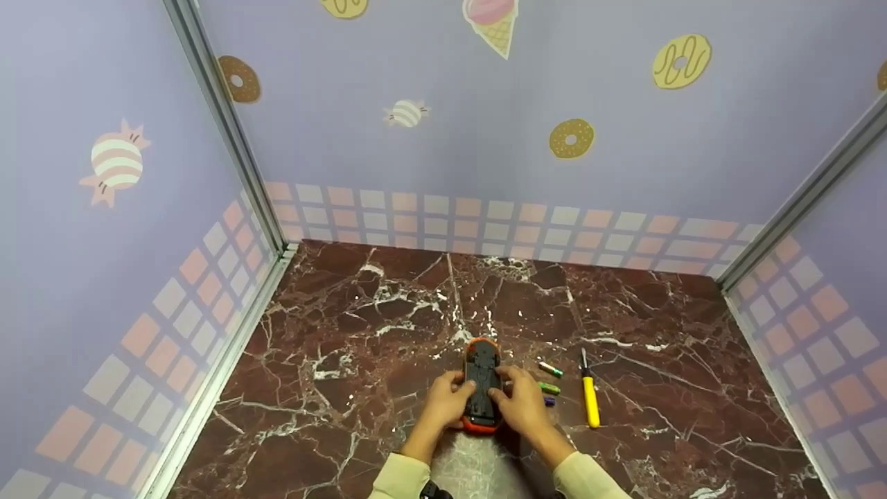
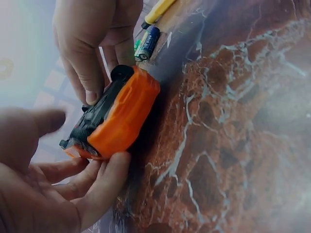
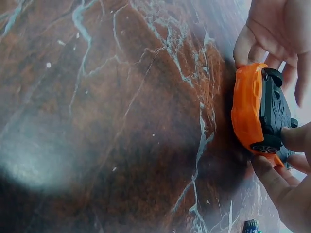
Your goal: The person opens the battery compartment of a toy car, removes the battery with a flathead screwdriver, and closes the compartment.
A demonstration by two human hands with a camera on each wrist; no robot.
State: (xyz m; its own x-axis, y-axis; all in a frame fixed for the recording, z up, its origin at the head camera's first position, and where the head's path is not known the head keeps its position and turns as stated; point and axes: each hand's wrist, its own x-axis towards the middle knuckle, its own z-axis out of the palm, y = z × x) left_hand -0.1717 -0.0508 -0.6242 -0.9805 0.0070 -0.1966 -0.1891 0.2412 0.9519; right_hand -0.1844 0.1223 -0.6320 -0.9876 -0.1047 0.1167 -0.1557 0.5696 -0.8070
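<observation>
Orange toy car (image 1: 482, 384) upside down on the marble table (image 1: 346, 346), near centre. Left hand (image 1: 447, 400) and right hand (image 1: 521, 402) both grip it, fingers curled round its sides. Batteries (image 1: 549, 388) and yellow screwdriver (image 1: 590, 398) lie just right.

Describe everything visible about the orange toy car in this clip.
The toy car has a glossy orange plastic-looking body and a black underside with black wheels. It lies upside down on the marble tabletop, chassis up. The left hand grips one side, and the right hand grips the other, a finger pressing the chassis.
</observation>
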